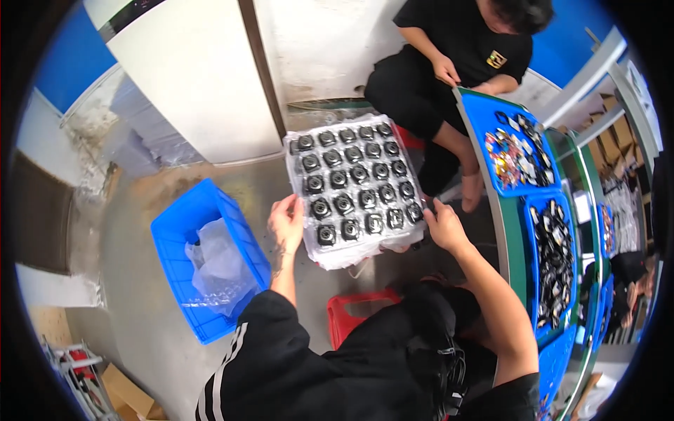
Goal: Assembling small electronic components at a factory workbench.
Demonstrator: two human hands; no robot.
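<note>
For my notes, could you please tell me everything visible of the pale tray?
The tray looks like thin, translucent moulded plastic, roughly rectangular, with crinkled edges. Black devices with round centres fill its five-by-five pockets. It faces up, between the blue bin and the workbench. The left hand holds its left edge, the right hand its near right corner; its underside is hidden.

A dull grey concrete floor point(133, 245) spreads across the left and centre. A tall, smooth white cabinet point(193, 84) stands at upper left beside a blue-painted wall panel point(70, 59). A scuffed white wall point(323, 49) fills upper centre; a long green-topped workbench point(514, 228) runs down the right.
</note>
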